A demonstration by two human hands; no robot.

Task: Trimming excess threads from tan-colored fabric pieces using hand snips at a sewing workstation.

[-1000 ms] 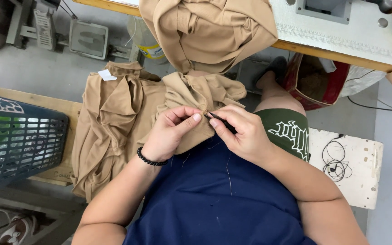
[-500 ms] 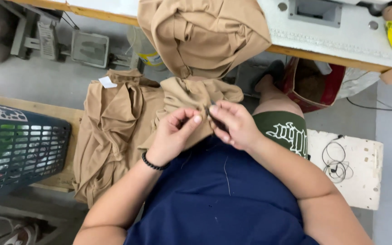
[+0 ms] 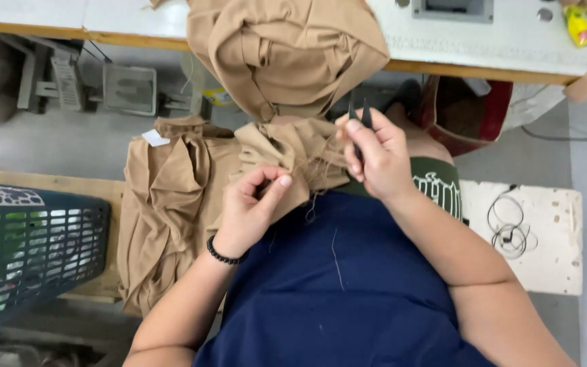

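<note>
Below a white worktable [image 3: 484, 47], the left hand [image 3: 249, 207] pinches tan fabric [image 3: 287, 153] while the right hand [image 3: 378, 160] grips what look like dark thread snips [image 3: 360, 119].

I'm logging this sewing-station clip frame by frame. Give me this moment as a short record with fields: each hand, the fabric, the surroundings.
left hand: left hand pinches a fold of the tan fabric, black bead bracelet on the wrist
right hand: right hand lifted beside the fabric, gripping small dark thread snips, tips pointing up
fabric: bunched on the lap, loose threads hanging from it; more hangs from the white table
surroundings: teal plastic basket at left; white board with coiled cable at right
</note>
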